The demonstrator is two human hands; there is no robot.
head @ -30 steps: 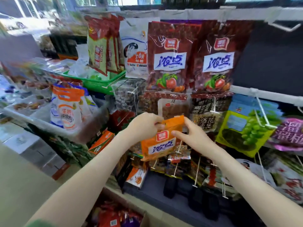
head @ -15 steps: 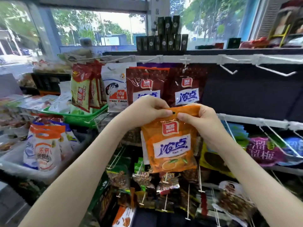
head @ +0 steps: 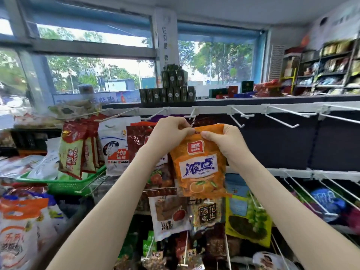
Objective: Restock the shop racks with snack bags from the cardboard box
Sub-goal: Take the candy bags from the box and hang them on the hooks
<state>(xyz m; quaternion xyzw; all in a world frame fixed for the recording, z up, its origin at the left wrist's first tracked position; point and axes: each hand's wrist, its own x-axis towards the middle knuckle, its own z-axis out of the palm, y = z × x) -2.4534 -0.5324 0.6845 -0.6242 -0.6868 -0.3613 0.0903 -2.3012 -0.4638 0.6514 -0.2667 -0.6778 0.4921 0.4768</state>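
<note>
Both busy: left hand (head: 171, 133) and right hand (head: 224, 141) pinch the orange snack bag (head: 198, 168) by its top, white hook (head: 191, 114) just above the knuckles.
— Hanging step then. Next, its hole needs to meet that tip, I'd guess.

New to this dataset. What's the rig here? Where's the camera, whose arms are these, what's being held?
There is no robot: a person works with bare hands. The one camera is a wide-angle one worn on the person's head. It looks forward and down, so both arms reach in from the bottom of the picture. The left hand and right hand each pinch the top edge of an orange plastic snack bag with a blue-and-white label. They hold it up at a white wire hook on the rack's top rail. The fingers hide whether the bag is on the hook yet. Dark red snack bags hang just to the left. The white hooks to the right are bare. A green plastic basket holding more bags sits lower left.
</note>
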